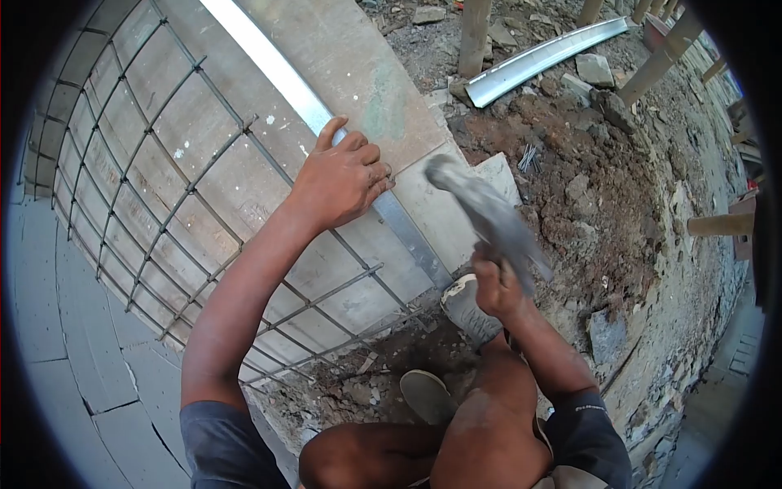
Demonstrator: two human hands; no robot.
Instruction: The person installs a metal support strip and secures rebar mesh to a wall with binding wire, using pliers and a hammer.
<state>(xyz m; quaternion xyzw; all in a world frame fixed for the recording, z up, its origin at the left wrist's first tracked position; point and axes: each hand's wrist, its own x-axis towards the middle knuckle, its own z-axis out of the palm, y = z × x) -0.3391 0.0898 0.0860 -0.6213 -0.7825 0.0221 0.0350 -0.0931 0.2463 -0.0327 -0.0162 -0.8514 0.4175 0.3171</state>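
Note:
My left hand (342,175) is wrapped over a long, straight silver metal strip (399,232) that lies across a flat panel (358,61). The strip's near end reaches my shoe (471,310). In my right hand (501,285) is a hammer (481,200), smeared by motion and raised to the right of the strip. Beneath my left forearm spreads a steel rebar mesh (191,187), tied in a grid over the panel.
A few nails (529,158) lie on reddish soil (570,204) at the right. Farther back rests another metal channel (546,61) among stones and wooden posts (475,37). Grey paving (77,326) borders the mesh on the left.

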